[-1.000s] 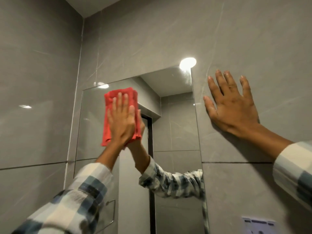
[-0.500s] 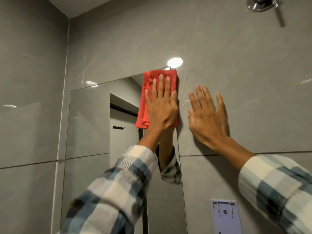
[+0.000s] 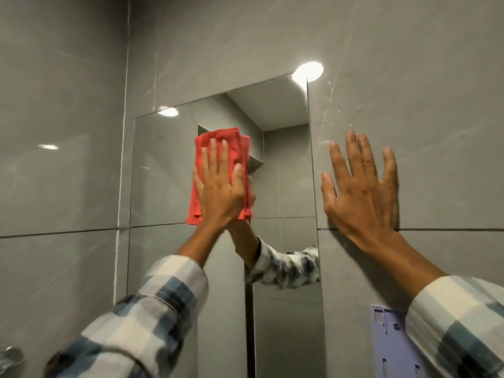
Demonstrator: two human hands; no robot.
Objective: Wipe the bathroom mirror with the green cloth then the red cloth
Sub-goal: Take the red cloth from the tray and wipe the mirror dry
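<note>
A frameless mirror (image 3: 163, 170) is set in the grey tiled wall. My left hand (image 3: 219, 190) lies flat on a folded red cloth (image 3: 218, 137) and presses it against the glass near the mirror's middle, below the top edge. My right hand (image 3: 360, 192) rests flat on the wall tile just right of the mirror's edge, fingers spread and holding nothing. The mirror shows the reflection of my left arm in its checked sleeve. No green cloth is in view.
A purple plastic bracket (image 3: 392, 342) is fixed to the wall at the lower right. A chrome fitting (image 3: 9, 358) shows at the bottom left corner. The side wall meets the mirror wall at a corner left of the mirror.
My left hand has slid the red cloth from the mirror's upper right corner down and left toward the middle. My right hand stays flat on the wall.
</note>
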